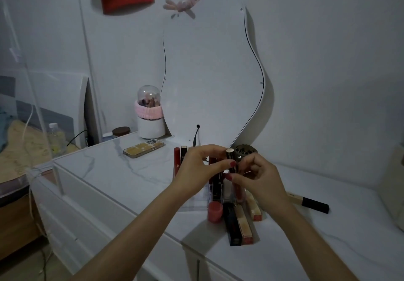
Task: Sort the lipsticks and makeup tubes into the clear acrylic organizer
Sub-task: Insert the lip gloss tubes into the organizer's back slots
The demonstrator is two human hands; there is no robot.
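Note:
The clear acrylic organizer (pixel 197 203) stands on the white marble-look tabletop, largely behind my hands. Several red and dark lipstick tubes (pixel 179 157) stand upright in it. My left hand (pixel 201 167) pinches a dark lipstick with a gold top (pixel 230 157), held upright above the organizer. My right hand (pixel 260 179) touches the lower part of that same lipstick with its fingertips. In front of the organizer lie a short pink-red tube (pixel 215 211), a black tube (pixel 232 226) and gold-and-red tubes (pixel 246 226). A black-and-gold tube (pixel 310 203) lies to the right.
A phone (pixel 143 148) lies on the table at the back left. A domed brush holder with a pink band (pixel 149 114) stands behind it. A wavy mirror (pixel 214 79) leans on the wall. A dark round ornate object (pixel 246 150) sits behind the organizer. The table's front edge runs diagonally below my arms.

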